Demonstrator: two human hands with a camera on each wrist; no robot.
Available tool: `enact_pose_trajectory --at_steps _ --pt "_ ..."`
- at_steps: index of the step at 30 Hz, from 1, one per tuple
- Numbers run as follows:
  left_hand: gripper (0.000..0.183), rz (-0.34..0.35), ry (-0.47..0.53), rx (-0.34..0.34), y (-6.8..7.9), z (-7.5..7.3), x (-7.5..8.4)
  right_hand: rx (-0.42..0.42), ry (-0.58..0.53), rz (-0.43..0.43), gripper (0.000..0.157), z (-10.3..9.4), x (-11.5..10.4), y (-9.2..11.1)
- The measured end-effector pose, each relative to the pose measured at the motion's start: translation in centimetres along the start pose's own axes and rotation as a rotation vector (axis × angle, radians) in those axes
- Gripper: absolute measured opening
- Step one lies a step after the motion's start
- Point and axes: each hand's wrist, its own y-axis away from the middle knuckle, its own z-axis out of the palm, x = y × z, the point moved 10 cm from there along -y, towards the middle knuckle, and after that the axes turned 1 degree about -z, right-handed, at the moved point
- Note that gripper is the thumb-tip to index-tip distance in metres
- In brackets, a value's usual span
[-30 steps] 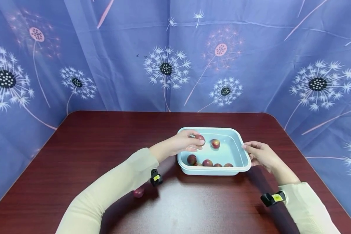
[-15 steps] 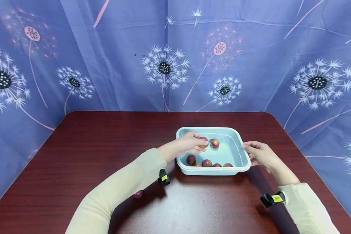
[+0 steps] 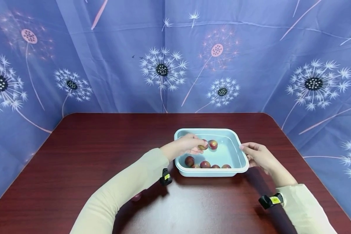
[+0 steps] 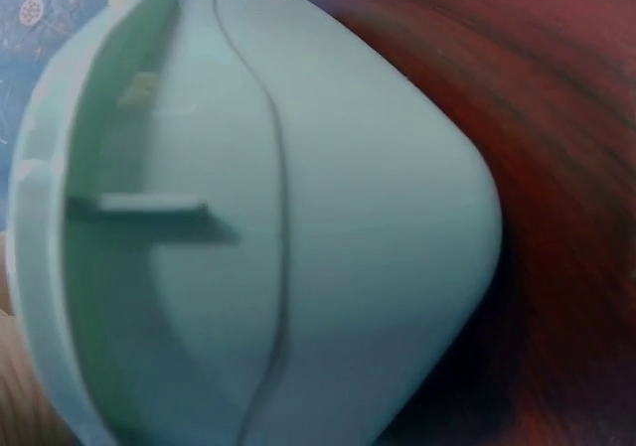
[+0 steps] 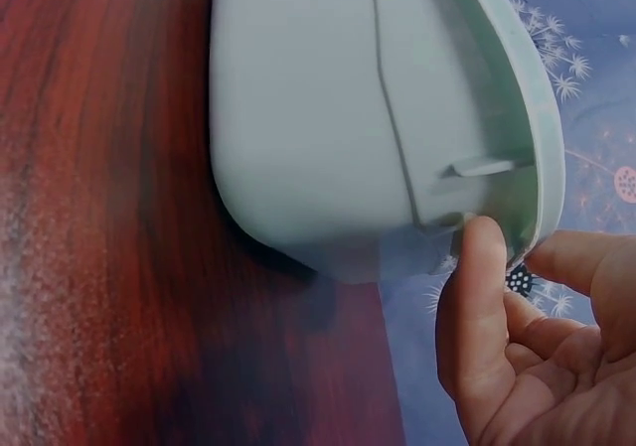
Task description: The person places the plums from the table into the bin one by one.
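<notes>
A pale blue plastic basin (image 3: 211, 170) stands on the table. My left hand (image 3: 188, 144) reaches over its left rim and holds a plum (image 3: 202, 147) low inside, close beside another plum (image 3: 213, 144). Several more plums (image 3: 205, 164) lie along the near wall, partly hidden by the rim. On the right, my right hand (image 3: 258, 156) pinches the basin's rim, thumb on top and fingers (image 5: 481, 267) beneath it, as the right wrist view shows. The basin's outer wall (image 4: 388, 198) fills most of the left wrist view and hides the held plum there.
One plum (image 3: 136, 196) lies on the dark red wooden table (image 3: 105, 136), partly behind the left sleeve (image 3: 125, 182). A blue dandelion-print curtain (image 3: 120, 65) hangs behind the table and along both sides. Each wrist carries a black strap device (image 3: 165, 177).
My left hand has moved right and slightly down into the basin with its plum, coming near the plum in the middle. The right hand keeps its grip on the rim.
</notes>
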Motion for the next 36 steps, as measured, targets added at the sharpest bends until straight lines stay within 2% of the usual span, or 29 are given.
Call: enact_pose_trajectory --at_steps 6,11,20,26,30,36 --pt "0.03 -0.009 -0.054 -0.023 -0.7 0.3 -0.5 0.011 -0.004 -0.002 0.052 0.1 -0.1 0.0" --pt "0.035 -0.001 -0.115 0.005 -1.2 -0.1 -0.6 0.012 -0.003 -0.005 0.052 0.1 -0.2 0.0" --pt "0.018 0.01 -0.228 0.024 -1.6 0.1 -1.0 0.006 -0.011 -0.01 0.051 0.3 -0.1 0.0" --pt "0.019 0.045 -0.335 0.062 -1.8 -0.2 -0.7 0.003 -0.024 -0.013 0.05 0.4 0.0 -0.1" --pt "0.02 0.059 -0.441 0.066 -2.0 -0.2 -0.5 -0.003 -0.031 -0.015 0.05 0.4 -0.1 0.0" --pt "0.03 0.081 -0.57 0.083 -2.1 -0.2 -0.5 0.004 -0.028 -0.016 0.049 0.4 -0.1 0.0"
